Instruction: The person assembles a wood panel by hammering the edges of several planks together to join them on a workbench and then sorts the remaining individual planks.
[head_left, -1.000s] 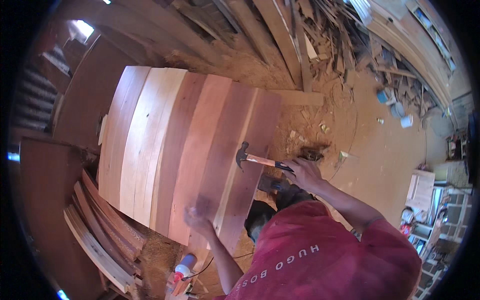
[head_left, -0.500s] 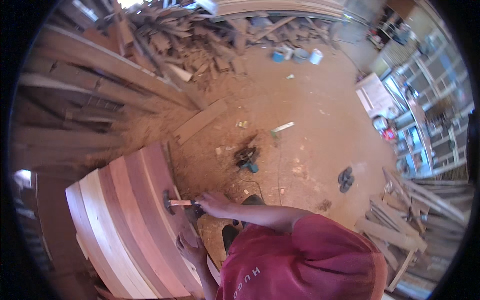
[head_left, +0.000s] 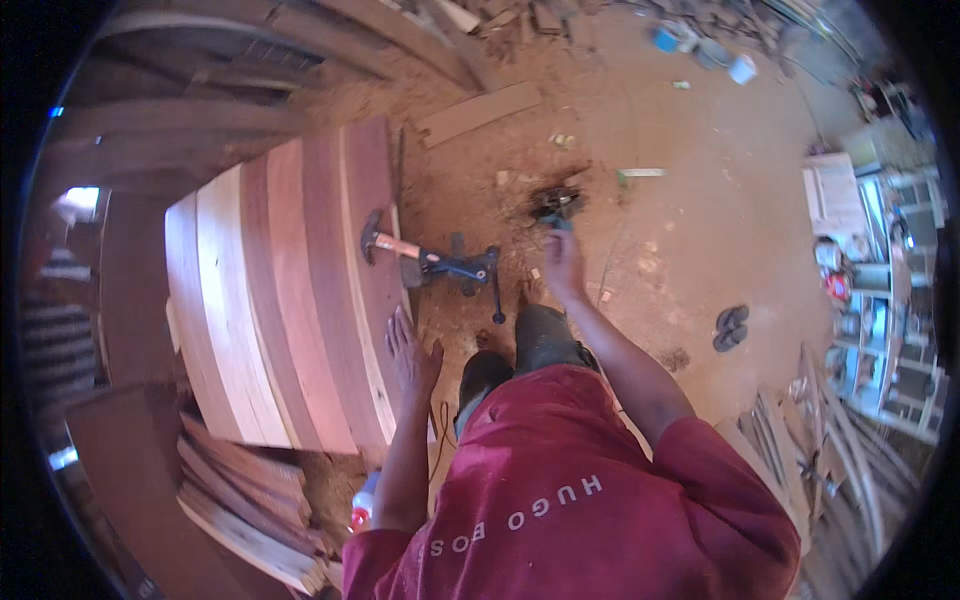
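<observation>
A panel of joined wooden strips [head_left: 317,290], pale to dark red-brown, lies to my left. My left hand [head_left: 412,355] rests open on its near right edge, fingers spread. Beyond that hand a claw hammer [head_left: 396,246] lies with its head on the panel, its handle reaching out past the edge. At the handle's far end is a dark metal clamp-like piece [head_left: 495,284]. My right hand [head_left: 563,262] holds no hammer and reaches to a dark and teal power tool [head_left: 556,203] on the ground. Its fingers are blurred; whether they grip the tool is unclear.
A loose board [head_left: 480,113] lies on the dusty floor ahead. Black sandals [head_left: 731,328] are to the right. Timber is stacked at lower right [head_left: 790,450] and lower left [head_left: 245,500]. Buckets [head_left: 712,53] stand far off, and shelves [head_left: 880,300] line the right side.
My right hand has let go of the hammer, left it on the panel's edge, and moved right to the power tool. My left hand stays at the panel edge. The view has shifted.
</observation>
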